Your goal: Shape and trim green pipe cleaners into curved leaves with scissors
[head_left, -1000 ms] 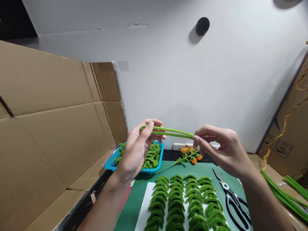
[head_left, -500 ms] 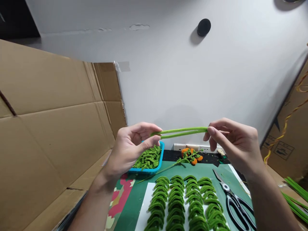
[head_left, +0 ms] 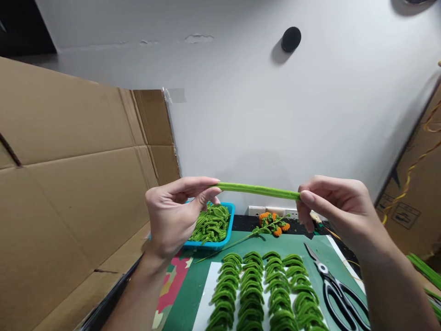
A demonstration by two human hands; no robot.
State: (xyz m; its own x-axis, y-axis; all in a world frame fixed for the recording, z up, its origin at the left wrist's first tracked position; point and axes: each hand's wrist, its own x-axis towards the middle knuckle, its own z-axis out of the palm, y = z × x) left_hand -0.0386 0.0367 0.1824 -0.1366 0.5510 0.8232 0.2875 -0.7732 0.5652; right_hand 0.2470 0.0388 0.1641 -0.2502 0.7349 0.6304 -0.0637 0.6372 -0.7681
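Observation:
A doubled green pipe cleaner (head_left: 260, 190) is stretched nearly level in mid-air, its two strands lying side by side. My left hand (head_left: 179, 209) pinches its left end between thumb and fingers. At the other end, my right hand (head_left: 339, 207) grips it between thumb and forefinger. Under my hands, curved green pipe-cleaner pieces (head_left: 253, 289) sit in several columns on a white sheet (head_left: 206, 287). Behind my left hand stands a blue tray (head_left: 229, 232) full of bent green pieces (head_left: 213, 223).
Black-handled scissors (head_left: 332, 280) lie on the green mat (head_left: 186, 285) at right. An orange-flowered pipe-cleaner stem (head_left: 265, 230) rests at the back, near a power strip (head_left: 257, 210). Cardboard (head_left: 76, 161) walls off the left; more green strands (head_left: 425, 271) lie far right.
The pipe cleaner's two strands, apart in the middle before, now lie together. My left hand has moved a little left, and the right end has dropped slightly.

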